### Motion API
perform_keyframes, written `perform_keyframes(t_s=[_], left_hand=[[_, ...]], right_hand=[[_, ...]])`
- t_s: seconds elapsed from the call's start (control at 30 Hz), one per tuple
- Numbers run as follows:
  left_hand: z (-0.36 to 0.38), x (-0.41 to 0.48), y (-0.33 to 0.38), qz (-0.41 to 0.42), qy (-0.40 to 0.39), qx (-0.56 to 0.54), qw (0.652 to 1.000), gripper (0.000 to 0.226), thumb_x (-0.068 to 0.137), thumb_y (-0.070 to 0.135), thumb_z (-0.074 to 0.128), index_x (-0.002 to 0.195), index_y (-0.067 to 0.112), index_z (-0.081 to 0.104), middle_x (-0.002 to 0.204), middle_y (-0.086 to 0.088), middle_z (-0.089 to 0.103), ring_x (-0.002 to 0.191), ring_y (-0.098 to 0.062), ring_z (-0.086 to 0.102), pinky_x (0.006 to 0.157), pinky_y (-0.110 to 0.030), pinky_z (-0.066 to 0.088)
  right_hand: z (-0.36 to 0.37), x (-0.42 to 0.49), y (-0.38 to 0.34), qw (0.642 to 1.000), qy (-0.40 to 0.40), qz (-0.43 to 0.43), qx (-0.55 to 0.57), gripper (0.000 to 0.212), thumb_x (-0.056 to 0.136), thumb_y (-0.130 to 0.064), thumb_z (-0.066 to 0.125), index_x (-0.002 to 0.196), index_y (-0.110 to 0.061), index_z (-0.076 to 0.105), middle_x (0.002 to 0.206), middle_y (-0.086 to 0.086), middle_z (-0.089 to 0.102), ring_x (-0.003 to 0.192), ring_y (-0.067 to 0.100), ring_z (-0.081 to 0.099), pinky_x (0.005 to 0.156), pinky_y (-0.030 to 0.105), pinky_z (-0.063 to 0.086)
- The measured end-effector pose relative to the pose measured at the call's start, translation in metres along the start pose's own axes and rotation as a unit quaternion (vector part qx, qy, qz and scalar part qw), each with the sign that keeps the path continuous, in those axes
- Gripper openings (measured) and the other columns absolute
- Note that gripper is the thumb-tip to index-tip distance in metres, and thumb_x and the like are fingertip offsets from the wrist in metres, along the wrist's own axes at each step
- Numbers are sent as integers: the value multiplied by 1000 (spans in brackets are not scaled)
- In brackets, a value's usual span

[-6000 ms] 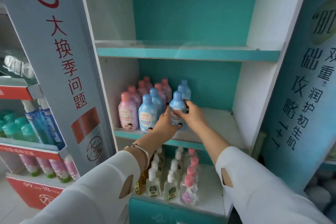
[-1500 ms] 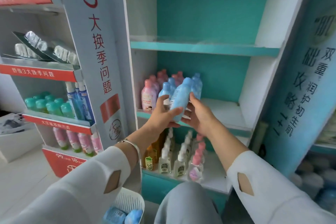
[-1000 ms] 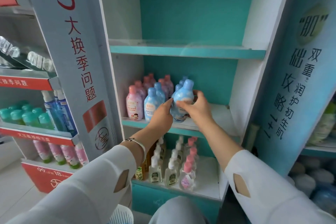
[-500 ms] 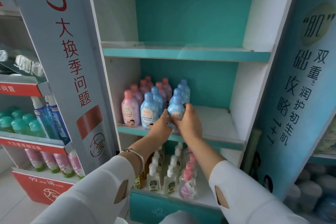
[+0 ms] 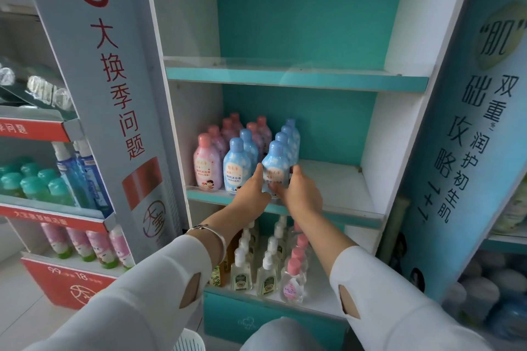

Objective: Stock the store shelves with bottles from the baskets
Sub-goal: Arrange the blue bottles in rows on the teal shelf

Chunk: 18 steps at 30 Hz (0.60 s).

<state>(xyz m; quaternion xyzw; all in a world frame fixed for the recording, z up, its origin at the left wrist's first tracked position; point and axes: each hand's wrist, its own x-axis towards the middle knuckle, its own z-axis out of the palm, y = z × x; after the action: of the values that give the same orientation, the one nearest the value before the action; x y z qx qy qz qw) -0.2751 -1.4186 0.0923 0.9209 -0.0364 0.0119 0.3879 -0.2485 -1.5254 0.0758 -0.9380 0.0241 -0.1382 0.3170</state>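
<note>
A blue bottle (image 5: 276, 164) stands upright at the front of the middle shelf (image 5: 339, 194), at the head of a row of blue bottles. My left hand (image 5: 252, 194) and my right hand (image 5: 299, 194) grip it from either side, thumbs up along its flanks. To its left stand another blue bottle (image 5: 236, 164) and a pink bottle (image 5: 206, 165), with more pink and blue ones behind. The white basket's rim (image 5: 189, 342) shows at the bottom edge; its contents are out of view.
The right half of the middle shelf is bare board. The upper shelf (image 5: 296, 80) holds nothing. Small pump bottles (image 5: 266, 273) fill the lower shelf. A grey sign panel (image 5: 114, 94) stands left, with a red-edged rack of bottles (image 5: 51, 205) beyond it. A blue panel (image 5: 467, 151) flanks the right.
The blue bottle, held tilted in front of the shelf 1.5 s ago, has been brought upright and lowered onto the middle shelf's front edge. Both hands have stayed on it.
</note>
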Motion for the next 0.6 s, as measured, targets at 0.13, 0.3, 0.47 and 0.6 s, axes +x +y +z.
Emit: perform_keyframes(t_s=[0.13, 0.3, 0.47, 0.6], left_hand=[[-10, -19, -13, 33, 18, 9, 999, 61, 89, 0, 44, 145, 17, 27, 144, -7, 40, 131, -24, 40, 107, -35, 36], [-32, -63, -47, 37, 32, 67, 997, 45, 91, 4, 43, 133, 20, 46, 130, -4, 54, 119, -20, 51, 101, -31, 43], [-57, -110, -120, -42, 18, 154, 987, 31, 95, 14, 42, 122, 20, 55, 121, -4, 59, 103, -21, 59, 90, -31, 50], [-72, -138, -186, -126, -6, 166, 978, 31, 93, 11, 46, 121, 13, 59, 123, -7, 58, 110, -24, 56, 93, -28, 43]], right_hand=[[-6, -16, -5, 996, 66, -56, 13, 52, 87, -38, 62, 129, -12, 44, 129, 12, 47, 114, 34, 51, 86, 38, 43], [0, -50, -21, 985, -45, -161, 31, 38, 89, -29, 61, 122, -13, 51, 116, 7, 51, 98, 27, 57, 81, 35, 46], [41, -85, -41, 940, -289, -181, -10, 34, 90, -29, 61, 121, -19, 53, 99, -5, 55, 90, 14, 55, 79, 28, 47], [95, -107, -61, 895, -391, -200, -75, 38, 91, -30, 60, 127, -21, 52, 118, 2, 57, 101, 16, 55, 82, 28, 48]])
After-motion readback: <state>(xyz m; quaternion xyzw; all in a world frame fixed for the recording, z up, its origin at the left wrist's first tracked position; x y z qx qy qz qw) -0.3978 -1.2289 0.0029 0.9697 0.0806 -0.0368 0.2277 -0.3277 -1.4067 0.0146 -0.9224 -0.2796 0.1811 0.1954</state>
